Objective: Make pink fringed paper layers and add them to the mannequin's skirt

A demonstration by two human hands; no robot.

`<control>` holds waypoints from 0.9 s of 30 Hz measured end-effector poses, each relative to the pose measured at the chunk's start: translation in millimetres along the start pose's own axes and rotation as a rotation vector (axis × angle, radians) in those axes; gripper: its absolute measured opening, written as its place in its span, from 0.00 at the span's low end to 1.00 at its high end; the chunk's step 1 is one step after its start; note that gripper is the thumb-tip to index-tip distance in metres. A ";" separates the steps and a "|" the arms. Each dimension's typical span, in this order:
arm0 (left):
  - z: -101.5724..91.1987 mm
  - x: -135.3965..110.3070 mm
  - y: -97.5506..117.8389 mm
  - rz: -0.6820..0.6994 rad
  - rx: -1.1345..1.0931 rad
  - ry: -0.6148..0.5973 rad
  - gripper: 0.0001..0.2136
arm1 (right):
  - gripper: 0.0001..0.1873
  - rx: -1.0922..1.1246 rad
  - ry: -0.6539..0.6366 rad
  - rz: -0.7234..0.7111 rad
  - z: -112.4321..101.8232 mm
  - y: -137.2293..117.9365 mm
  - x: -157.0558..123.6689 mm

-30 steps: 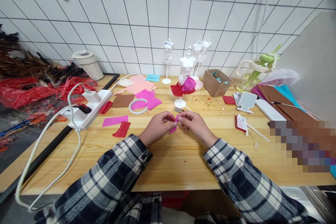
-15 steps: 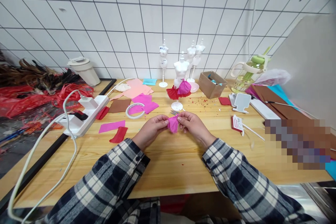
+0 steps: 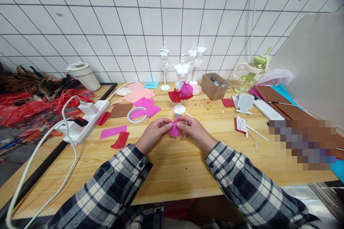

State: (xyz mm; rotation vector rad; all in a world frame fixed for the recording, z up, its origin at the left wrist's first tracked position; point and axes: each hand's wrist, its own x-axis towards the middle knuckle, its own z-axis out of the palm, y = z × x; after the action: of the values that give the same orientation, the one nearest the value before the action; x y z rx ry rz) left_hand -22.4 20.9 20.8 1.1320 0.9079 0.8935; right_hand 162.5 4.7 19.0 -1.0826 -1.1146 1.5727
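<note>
My left hand (image 3: 158, 131) and my right hand (image 3: 194, 130) pinch a small gathered piece of magenta crepe paper (image 3: 174, 131) between them, its lower edge fanning out. Just beyond my fingertips lies a pair of scissors (image 3: 176, 115), mostly hidden by my hands. Behind them stands a small white mannequin (image 3: 182, 71) on a round base, with a red pleated paper skirt (image 3: 174, 95) and a magenta paper puff (image 3: 186, 90) at its waist. To the left are a magenta strip (image 3: 113, 131) and a red strip (image 3: 120, 140) of paper.
A roll of white tape (image 3: 129, 115) rests on magenta sheets. At left is a power strip (image 3: 88, 123) with looping cables. Several more mannequins (image 3: 164, 64) stand by the tiled wall. A cardboard box (image 3: 214, 87), a phone stand (image 3: 244, 103) and a green-lidded bottle (image 3: 252, 75) are at right.
The magenta paper between my hands is gathered more tightly, and my fingers have come closer together. The whole view has shifted slightly.
</note>
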 end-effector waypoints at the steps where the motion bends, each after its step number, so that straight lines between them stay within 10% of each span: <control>1: 0.3 -0.5 0.6 -0.008 -0.028 -0.002 0.13 | 0.24 -0.018 0.000 0.004 0.0 0.9 0.0; 8: -1.0 -3.4 5.4 -0.080 -0.362 -0.010 0.12 | 0.22 -0.020 -0.109 0.037 -0.2 0.9 -1.5; 27: 0.9 -0.6 0.5 -0.027 -0.321 -0.010 0.19 | 0.22 0.126 0.004 0.044 0.6 1.4 -1.3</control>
State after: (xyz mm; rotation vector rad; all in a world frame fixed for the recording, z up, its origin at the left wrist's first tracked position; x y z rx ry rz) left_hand -21.9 20.2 21.5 0.8451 0.7378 0.9716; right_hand 162.0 3.1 18.0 -1.0312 -0.9811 1.6514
